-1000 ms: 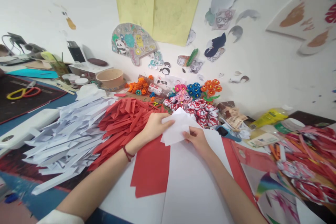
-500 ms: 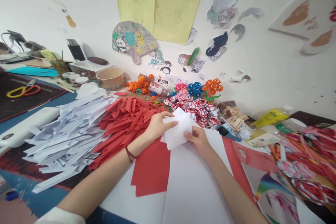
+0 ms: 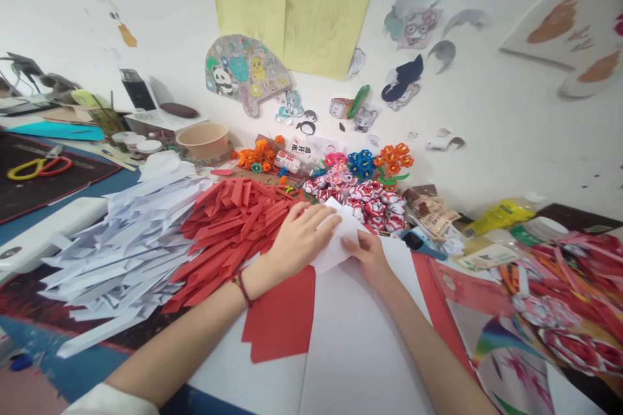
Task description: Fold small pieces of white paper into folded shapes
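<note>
Both hands work on a small folded piece of white paper [image 3: 341, 241] in the middle of the table. My left hand [image 3: 298, 240] lies flat across its left side, fingers spread on top. My right hand [image 3: 368, 255] pinches its lower right edge with thumb and fingers. The piece rests over a large white sheet [image 3: 360, 343] and a red sheet [image 3: 282, 318]. A red string bracelet circles my left wrist.
A heap of folded red paper strips [image 3: 233, 220] and a heap of white strips [image 3: 131, 240] lie to the left. Red-and-white paper balls [image 3: 374, 206] and paper flowers [image 3: 363, 165] sit behind. A paper bowl [image 3: 197, 140], scissors [image 3: 34, 167] and more craft scraps [image 3: 559, 298] surround them.
My left hand has slid right and flattened over the white piece, which now lies lower against the table. My right hand keeps its grip on the lower edge.
</note>
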Tool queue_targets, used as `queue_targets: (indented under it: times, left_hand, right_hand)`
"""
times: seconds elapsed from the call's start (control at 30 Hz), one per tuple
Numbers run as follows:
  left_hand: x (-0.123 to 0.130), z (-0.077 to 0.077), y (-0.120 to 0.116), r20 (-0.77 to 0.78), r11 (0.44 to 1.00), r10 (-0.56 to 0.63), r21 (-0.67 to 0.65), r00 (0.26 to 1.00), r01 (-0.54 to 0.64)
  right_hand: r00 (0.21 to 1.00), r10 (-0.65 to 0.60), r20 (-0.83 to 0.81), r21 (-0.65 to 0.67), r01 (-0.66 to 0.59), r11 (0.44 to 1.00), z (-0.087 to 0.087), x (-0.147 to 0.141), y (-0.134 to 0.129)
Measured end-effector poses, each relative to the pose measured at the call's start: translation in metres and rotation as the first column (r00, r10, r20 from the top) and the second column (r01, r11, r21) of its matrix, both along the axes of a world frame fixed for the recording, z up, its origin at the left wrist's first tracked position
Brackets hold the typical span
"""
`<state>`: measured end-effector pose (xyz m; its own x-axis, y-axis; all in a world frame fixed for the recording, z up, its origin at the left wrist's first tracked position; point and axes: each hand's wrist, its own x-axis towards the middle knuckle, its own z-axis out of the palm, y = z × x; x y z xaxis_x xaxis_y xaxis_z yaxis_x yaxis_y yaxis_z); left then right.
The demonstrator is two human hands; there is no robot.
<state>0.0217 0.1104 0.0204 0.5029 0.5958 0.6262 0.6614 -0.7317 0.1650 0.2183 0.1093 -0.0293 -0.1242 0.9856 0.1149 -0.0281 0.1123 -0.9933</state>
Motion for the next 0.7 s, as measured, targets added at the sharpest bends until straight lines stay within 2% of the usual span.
queue_targets:
  times: [0.1,0.33,0.5,0.6,0.7]
  left_hand:
    - [0.004,-0.004,-0.004,-0.038,0.995,-0.099,-0.017,0.994,0.099]
    - [0.003,-0.013,0.001,0.047,0.997,-0.035,-0.069,0.998,0.038]
    - [0.004,-0.016,0.001,0.085,0.993,-0.027,-0.110,0.996,0.036]
    - [0.006,-0.017,0.000,0.120,0.974,-0.015,-0.223,0.993,0.042]
    - [0.007,-0.015,-0.001,0.160,0.937,0.001,-0.345,0.987,0.055]
  right_hand:
    - [1.000,-0.022,0.020,0.040,0.021,0.999,-0.002,0.001,0.001]
    - [1.000,0.002,0.009,0.058,-0.003,0.998,-0.007,0.005,0.004]
    - [0.990,-0.133,-0.047,0.150,0.139,0.979,0.000,0.005,0.006]
    - [0.998,-0.059,-0.021,0.186,0.062,0.981,0.003,0.004,0.005]
    - [0.999,0.011,0.031,0.115,-0.014,0.993,0.001,0.004,0.003]
